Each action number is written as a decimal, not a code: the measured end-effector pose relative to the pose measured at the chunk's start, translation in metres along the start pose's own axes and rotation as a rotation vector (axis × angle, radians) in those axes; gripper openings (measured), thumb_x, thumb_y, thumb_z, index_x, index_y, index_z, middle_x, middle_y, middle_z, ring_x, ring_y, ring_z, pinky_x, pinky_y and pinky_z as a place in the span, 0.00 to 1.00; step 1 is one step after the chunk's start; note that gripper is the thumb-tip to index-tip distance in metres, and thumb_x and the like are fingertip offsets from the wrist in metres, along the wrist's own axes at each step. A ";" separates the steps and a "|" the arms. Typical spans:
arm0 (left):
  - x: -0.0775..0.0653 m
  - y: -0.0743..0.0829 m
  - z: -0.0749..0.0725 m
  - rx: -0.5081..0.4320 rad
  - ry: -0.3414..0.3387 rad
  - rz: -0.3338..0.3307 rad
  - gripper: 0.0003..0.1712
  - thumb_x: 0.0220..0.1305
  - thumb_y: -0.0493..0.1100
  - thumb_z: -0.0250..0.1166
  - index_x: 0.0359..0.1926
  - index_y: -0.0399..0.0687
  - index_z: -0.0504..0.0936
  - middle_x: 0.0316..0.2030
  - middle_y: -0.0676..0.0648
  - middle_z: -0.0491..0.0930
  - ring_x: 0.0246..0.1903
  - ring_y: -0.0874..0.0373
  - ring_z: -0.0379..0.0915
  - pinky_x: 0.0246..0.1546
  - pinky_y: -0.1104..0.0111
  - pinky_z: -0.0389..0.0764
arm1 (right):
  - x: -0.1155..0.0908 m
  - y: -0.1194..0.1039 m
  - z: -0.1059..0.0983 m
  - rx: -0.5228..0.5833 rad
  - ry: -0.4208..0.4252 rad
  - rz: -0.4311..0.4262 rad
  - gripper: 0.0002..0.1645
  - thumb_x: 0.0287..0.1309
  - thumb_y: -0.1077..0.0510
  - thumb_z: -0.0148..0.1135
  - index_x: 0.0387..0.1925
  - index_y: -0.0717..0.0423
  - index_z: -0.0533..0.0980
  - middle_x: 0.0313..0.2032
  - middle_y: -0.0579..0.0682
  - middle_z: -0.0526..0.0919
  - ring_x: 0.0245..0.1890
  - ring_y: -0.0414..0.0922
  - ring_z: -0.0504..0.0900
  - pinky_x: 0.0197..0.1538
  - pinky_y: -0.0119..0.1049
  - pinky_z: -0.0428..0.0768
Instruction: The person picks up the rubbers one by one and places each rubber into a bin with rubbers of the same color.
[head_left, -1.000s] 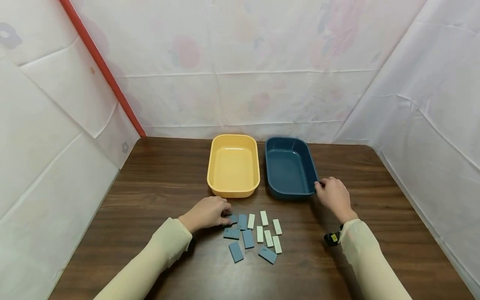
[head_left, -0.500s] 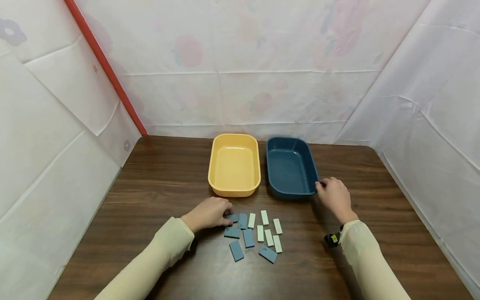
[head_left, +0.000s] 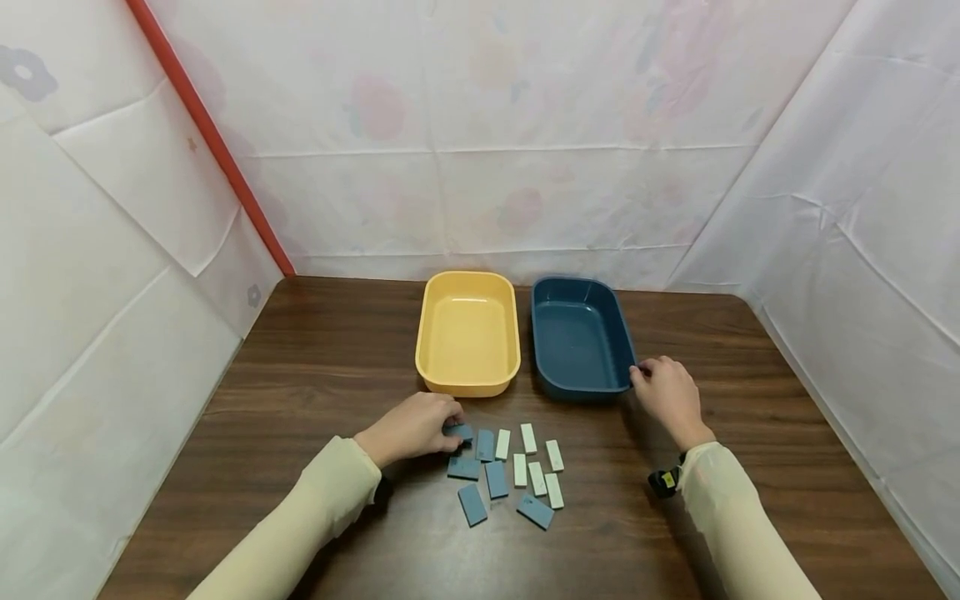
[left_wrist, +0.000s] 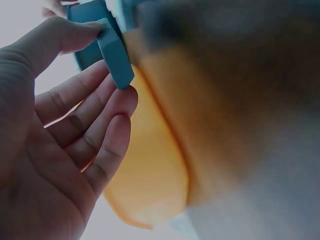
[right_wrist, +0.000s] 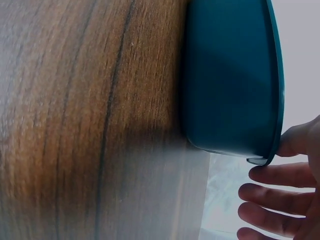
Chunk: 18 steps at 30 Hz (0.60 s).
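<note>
My left hand (head_left: pixel 415 429) pinches a small blue rectangular tile (left_wrist: pixel 116 57) between thumb and fingertips, just in front of the yellow tray (head_left: pixel 468 390). In the left wrist view the tile stands tilted, its lower end against the fingers. My right hand (head_left: pixel 669 400) holds the front right corner of the dark blue tray (head_left: pixel 581 342); in the right wrist view the thumb and forefinger (right_wrist: pixel 282 175) are at its rim. Several more blue tiles (head_left: pixel 497 480) and several narrower pale tiles (head_left: pixel 537 479) lie loose on the table before the trays.
Both trays stand side by side at the back of the dark wooden table (head_left: pixel 337 350), with nothing seen inside. White patterned sheeting (head_left: pixel 480 200) hangs behind and at both sides. A red pole (head_left: pixel 210 133) slants down at the left back.
The tile at my left fingertips has come up off the table slightly and tilted. My right hand keeps its place at the dark blue tray, and the other tiles lie as before.
</note>
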<state>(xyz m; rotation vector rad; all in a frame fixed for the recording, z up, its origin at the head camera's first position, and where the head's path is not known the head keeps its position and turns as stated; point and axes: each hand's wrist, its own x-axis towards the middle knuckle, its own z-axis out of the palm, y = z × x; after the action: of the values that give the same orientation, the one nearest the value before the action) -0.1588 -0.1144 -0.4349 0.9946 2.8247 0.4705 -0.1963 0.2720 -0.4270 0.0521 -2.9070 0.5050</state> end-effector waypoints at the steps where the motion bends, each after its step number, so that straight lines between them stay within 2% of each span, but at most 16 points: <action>1: 0.000 0.001 -0.003 -0.003 0.011 -0.002 0.10 0.57 0.47 0.71 0.38 0.48 0.85 0.32 0.54 0.79 0.29 0.64 0.68 0.32 0.71 0.74 | 0.000 0.000 0.000 0.004 0.004 -0.002 0.23 0.66 0.52 0.53 0.45 0.69 0.82 0.44 0.68 0.82 0.46 0.65 0.79 0.47 0.61 0.76; 6: -0.001 0.007 -0.015 -0.044 0.084 0.021 0.10 0.56 0.47 0.71 0.38 0.49 0.85 0.34 0.55 0.81 0.30 0.64 0.71 0.34 0.72 0.77 | -0.003 0.005 0.001 0.022 0.018 0.008 0.21 0.65 0.54 0.56 0.44 0.69 0.82 0.41 0.66 0.82 0.44 0.63 0.79 0.47 0.59 0.76; 11: 0.002 0.009 -0.029 -0.061 0.187 0.053 0.10 0.55 0.45 0.72 0.38 0.48 0.84 0.32 0.55 0.80 0.30 0.63 0.74 0.33 0.74 0.77 | -0.003 0.007 0.003 0.033 0.038 0.002 0.20 0.65 0.54 0.56 0.43 0.69 0.82 0.41 0.66 0.82 0.43 0.63 0.79 0.46 0.59 0.76; 15: 0.010 0.005 -0.049 -0.032 0.259 0.024 0.10 0.55 0.44 0.72 0.39 0.47 0.84 0.33 0.53 0.81 0.31 0.63 0.76 0.34 0.72 0.79 | -0.002 0.006 0.005 0.033 0.047 0.002 0.21 0.65 0.53 0.56 0.43 0.69 0.82 0.41 0.66 0.82 0.44 0.63 0.79 0.47 0.59 0.76; 18: 0.017 0.000 -0.063 -0.016 0.298 -0.028 0.11 0.56 0.43 0.72 0.40 0.46 0.85 0.34 0.51 0.82 0.33 0.60 0.78 0.34 0.69 0.79 | -0.001 0.005 0.006 0.031 0.045 0.006 0.21 0.65 0.53 0.55 0.43 0.68 0.81 0.42 0.66 0.82 0.45 0.63 0.79 0.48 0.59 0.76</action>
<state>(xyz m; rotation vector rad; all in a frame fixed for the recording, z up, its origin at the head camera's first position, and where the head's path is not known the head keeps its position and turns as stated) -0.1845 -0.1194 -0.3753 0.9508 3.0833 0.6911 -0.1966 0.2743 -0.4345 0.0353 -2.8564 0.5451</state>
